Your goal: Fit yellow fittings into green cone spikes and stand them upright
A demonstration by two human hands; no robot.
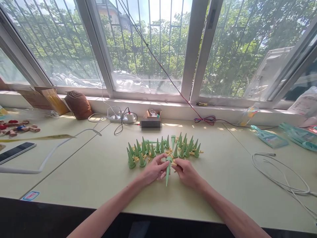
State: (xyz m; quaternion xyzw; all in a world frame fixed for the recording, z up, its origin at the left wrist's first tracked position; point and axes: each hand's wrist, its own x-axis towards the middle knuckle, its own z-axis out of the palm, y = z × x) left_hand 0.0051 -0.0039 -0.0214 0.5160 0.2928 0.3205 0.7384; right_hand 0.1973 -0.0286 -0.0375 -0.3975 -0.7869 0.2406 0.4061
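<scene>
My left hand [155, 169] is closed round a green plastic cone [168, 173], its tip pointing down toward me and its wider collar at the top. Close against the collar, my right hand [186, 169] pinches a small yellow piece [174, 164]; whether it is joined to the cone I cannot tell. Just beyond both hands, several like green cones [142, 161] stand upright on their wide ends in a left and a right cluster. Small yellow pieces [169, 151] lie scattered among them. One green cone [173, 141] at the back stands tip down or is seen end up.
The pale table [94, 185] runs along a window sill. Behind the cones are a small cardboard box [152, 114] and a power strip [122, 117]. A phone [17, 152] and small figures [19, 128] lie left. A coiled grey cable [281, 173] and green-edged bags [269, 136] lie right.
</scene>
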